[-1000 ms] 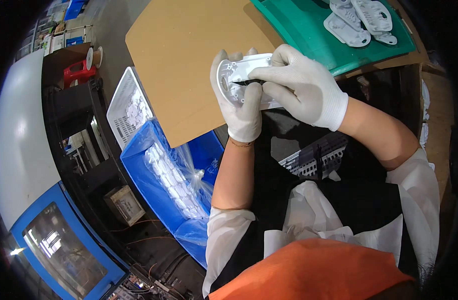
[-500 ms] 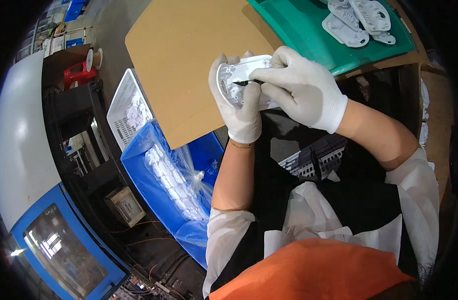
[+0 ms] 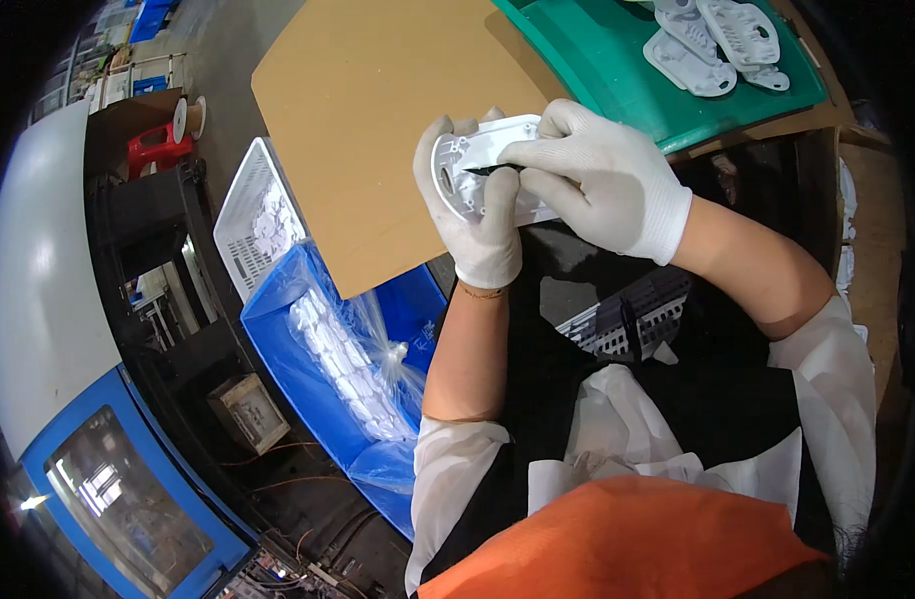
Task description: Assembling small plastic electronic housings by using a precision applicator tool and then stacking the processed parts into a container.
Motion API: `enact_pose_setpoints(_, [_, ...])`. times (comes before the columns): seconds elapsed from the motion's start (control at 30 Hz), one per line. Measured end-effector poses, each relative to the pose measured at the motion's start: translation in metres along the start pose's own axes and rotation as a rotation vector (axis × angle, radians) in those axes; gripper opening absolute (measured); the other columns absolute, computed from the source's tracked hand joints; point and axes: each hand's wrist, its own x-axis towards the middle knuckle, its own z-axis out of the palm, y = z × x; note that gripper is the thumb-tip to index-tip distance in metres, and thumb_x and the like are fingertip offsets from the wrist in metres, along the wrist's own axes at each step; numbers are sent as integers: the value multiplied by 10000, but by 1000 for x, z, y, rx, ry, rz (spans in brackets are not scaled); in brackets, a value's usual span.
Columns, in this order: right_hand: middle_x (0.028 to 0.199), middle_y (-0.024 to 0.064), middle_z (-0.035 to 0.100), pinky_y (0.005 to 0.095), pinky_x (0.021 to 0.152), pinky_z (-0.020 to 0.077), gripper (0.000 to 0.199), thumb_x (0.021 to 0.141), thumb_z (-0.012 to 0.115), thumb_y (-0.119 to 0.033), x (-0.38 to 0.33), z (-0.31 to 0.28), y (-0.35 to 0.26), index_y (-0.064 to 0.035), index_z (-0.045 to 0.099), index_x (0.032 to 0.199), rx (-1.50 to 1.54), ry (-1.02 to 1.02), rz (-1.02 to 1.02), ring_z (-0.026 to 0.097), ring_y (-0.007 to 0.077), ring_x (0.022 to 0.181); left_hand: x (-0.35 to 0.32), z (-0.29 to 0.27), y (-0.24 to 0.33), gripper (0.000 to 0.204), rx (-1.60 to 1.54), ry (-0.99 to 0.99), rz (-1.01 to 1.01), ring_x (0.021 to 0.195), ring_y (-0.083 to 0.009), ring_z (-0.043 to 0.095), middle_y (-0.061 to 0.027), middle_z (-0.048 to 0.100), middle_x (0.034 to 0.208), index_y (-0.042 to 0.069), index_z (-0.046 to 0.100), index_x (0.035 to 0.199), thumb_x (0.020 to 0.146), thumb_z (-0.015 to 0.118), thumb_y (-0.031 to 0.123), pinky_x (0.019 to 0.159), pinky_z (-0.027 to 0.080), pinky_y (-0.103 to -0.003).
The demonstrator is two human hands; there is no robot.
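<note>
Clamping the white part (image 3: 487, 146) in your left hand (image 3: 479, 240), upper centre, best keep the dark pointed tool (image 3: 480, 171) pinched in your right hand (image 3: 617, 185) off your thumb (image 3: 500, 207).

Bright centre, dark rim, glare on window (image 3: 126, 489)

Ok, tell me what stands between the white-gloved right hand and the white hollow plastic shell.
Only the slim black pointed tool, pinched in the white-gloved right hand. The white-gloved left hand grips the white hollow plastic shell, its thumb close beside the tool.
</note>
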Motion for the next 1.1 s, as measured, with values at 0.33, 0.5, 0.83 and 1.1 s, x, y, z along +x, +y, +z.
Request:
enact_pose_setpoints(0.33, [848, 92, 550, 322, 639, 478, 242, 842, 602, -153, 1, 8, 4, -121, 668, 1073, 21, 81, 29, 581, 253, 742, 1, 7, 4, 709, 78, 74, 7, 1226, -356, 488, -173, 432, 1280, 10, 281, 1405, 806, 645, 122, 1028, 404, -461])
enact_pose_setpoints(0.5, [887, 110, 607, 308, 663, 470, 296, 806, 679, -217, 9, 9, 12, -4, 632, 1006, 217, 225, -32, 591, 239, 753, 1, 0, 5, 879, 155, -134, -23, 1176, -282, 506, -159, 469, 1269, 27, 317, 1396, 661, 785, 146, 992, 434, -415])
enact_pose_setpoints(0.83, [1310, 244, 461, 456, 998, 408, 674, 858, 515, -431, 39, -4, 81, -65, 363, 1403, -155, 133, 587, 505, 422, 1168, 9, -12, -1, 932, -382, -26, -198, 1197, -334, 519, -88, 535, 1220, 70, 360, 1400, 720, 754, 571, 1008, 442, -490])
enact_pose_setpoints(1.1, [1336, 217, 464, 420, 1013, 395, 547, 884, 512, -393, 45, -6, 97, -55, 486, 1314, -273, 9, 592, 477, 382, 1217, 11, -19, -3, 828, -650, 47, -327, 1145, -332, 551, -87, 576, 1155, 98, 424, 1351, 775, 624, 658, 1020, 436, -494])
